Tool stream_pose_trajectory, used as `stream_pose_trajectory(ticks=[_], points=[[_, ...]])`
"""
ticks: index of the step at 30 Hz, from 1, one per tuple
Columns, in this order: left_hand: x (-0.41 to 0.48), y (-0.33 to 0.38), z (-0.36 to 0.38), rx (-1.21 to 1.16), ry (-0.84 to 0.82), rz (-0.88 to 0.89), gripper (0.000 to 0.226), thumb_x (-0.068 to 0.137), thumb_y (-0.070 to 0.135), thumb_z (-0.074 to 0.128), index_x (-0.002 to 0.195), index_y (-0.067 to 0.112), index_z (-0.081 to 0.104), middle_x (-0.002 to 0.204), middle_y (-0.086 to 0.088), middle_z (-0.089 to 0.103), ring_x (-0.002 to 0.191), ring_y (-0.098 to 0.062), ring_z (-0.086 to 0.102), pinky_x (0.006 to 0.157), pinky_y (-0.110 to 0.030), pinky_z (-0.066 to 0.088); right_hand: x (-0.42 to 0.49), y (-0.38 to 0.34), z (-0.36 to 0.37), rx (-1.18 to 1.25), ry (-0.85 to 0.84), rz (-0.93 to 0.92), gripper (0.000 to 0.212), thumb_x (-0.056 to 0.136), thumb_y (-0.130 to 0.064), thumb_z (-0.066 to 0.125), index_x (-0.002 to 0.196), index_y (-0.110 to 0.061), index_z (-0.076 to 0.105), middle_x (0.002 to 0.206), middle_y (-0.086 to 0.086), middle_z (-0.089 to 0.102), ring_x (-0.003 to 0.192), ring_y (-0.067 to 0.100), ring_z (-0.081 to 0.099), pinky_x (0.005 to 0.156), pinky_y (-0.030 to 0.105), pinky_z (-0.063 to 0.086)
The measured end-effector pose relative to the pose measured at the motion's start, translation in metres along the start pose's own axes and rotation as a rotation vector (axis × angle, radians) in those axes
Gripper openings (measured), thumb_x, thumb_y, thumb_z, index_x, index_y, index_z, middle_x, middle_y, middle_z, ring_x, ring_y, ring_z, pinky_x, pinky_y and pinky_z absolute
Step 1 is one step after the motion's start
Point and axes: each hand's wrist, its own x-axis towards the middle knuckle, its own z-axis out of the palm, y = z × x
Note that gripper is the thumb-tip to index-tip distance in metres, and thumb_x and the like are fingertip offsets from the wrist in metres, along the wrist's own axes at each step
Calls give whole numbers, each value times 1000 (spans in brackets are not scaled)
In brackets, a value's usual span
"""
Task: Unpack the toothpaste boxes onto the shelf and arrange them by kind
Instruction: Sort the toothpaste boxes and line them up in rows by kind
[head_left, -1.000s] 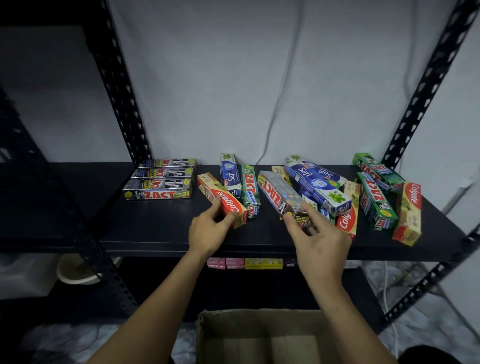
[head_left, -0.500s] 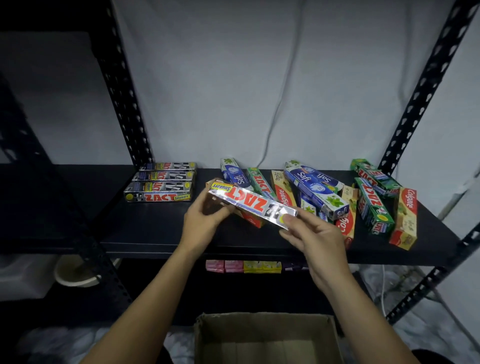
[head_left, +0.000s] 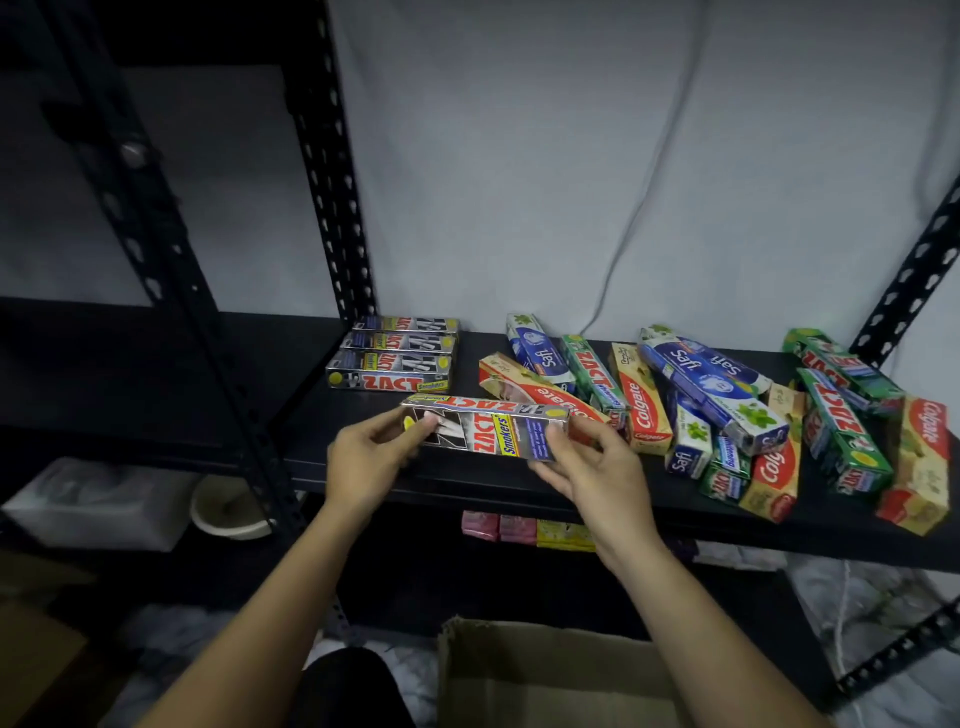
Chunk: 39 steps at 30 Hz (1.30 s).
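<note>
A silver Zact Smokers box (head_left: 488, 432) hangs level above the front of the black shelf (head_left: 467, 483). My left hand (head_left: 366, 460) pinches its left end and my right hand (head_left: 592, 473) grips its right end. Just behind it, three matching silver Zact boxes (head_left: 395, 358) lie in a neat row at the shelf's left. To the right lies a jumble of red Colgate boxes (head_left: 641, 400), blue Safi boxes (head_left: 701, 374) and green Zact boxes (head_left: 841, 436), several overlapping.
An open cardboard box (head_left: 550, 675) sits on the floor below my arms. Black perforated uprights (head_left: 332, 171) frame the shelf left and right. Small pink and yellow packs (head_left: 524, 527) lie on the lower shelf. A white bowl (head_left: 228, 512) sits lower left.
The silver Zact box was lifted from the jumble by my right hand, my left hand took its other end, and both have carried it left toward the silver row, turning it level.
</note>
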Motion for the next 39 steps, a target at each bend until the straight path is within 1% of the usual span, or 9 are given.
stream_pose_trajectory(ticks=[4, 7, 10, 16, 21, 27, 31, 35, 39], points=[[3, -6, -14, 104, 71, -9, 33, 73, 50, 84, 99, 32, 78, 79, 10, 77, 74, -12, 73, 80, -34, 60, 4, 7, 9, -180, -35, -5, 37, 93, -25, 68, 127, -18, 53, 99, 5, 75, 83, 18, 75, 75, 32, 62], [7, -12, -21, 244, 105, 5, 35, 76, 52, 81, 99, 25, 79, 78, 13, 76, 69, -1, 71, 71, -17, 52, 14, 17, 8, -714, -15, -178, 37, 94, -41, 64, 127, -24, 58, 93, -4, 74, 78, 13, 73, 68, 33, 62], [12, -20, -24, 427, 118, 28, 34, 78, 57, 77, 88, 24, 80, 72, 13, 73, 69, -1, 69, 64, -16, 49, 32, 25, 9, -1113, 15, -340, 37, 95, -47, 59, 121, -22, 64, 92, -2, 72, 84, 19, 70, 68, 37, 60], [15, -20, -18, 472, 165, -9, 30, 81, 46, 80, 70, 21, 69, 59, 5, 69, 58, -10, 69, 62, -32, 59, 46, 19, 11, -1074, -54, -327, 41, 94, -38, 65, 127, -14, 64, 113, 2, 69, 104, 20, 63, 82, 30, 53], [2, -21, -2, 171, -5, -69, 27, 78, 28, 86, 98, 15, 72, 87, 2, 77, 74, -10, 75, 68, -37, 63, 32, 16, 10, -909, -112, -202, 29, 83, -41, 77, 98, -20, 66, 81, -4, 67, 72, 7, 64, 59, 16, 47], [-20, -15, 5, 171, -187, 66, 35, 79, 30, 85, 113, 24, 75, 92, 11, 77, 86, -3, 73, 79, -24, 59, 17, 21, 33, -741, -376, -19, 26, 94, -29, 67, 117, -19, 73, 62, -2, 71, 49, 13, 66, 52, 26, 55], [-25, -10, -10, 308, -246, 138, 60, 69, 44, 89, 122, 35, 63, 100, 17, 73, 88, 8, 68, 80, -14, 54, 17, 27, 45, -671, -432, 65, 28, 94, -22, 66, 121, -20, 70, 84, 7, 77, 68, 27, 73, 61, 33, 60], [-24, -13, -17, 391, -200, 192, 59, 67, 34, 92, 120, 26, 66, 95, 18, 71, 83, 9, 67, 72, -8, 50, 31, 30, 45, -777, -302, -134, 28, 88, -21, 74, 116, -21, 73, 92, -6, 76, 59, 7, 68, 57, 23, 55], [-13, -20, -35, 481, -127, 213, 56, 71, 35, 89, 121, 24, 68, 102, 14, 68, 87, 3, 65, 75, -13, 51, 47, 25, 45, -1009, -205, -362, 44, 86, -30, 76, 127, -23, 66, 125, -2, 66, 93, 10, 65, 89, 35, 55]])
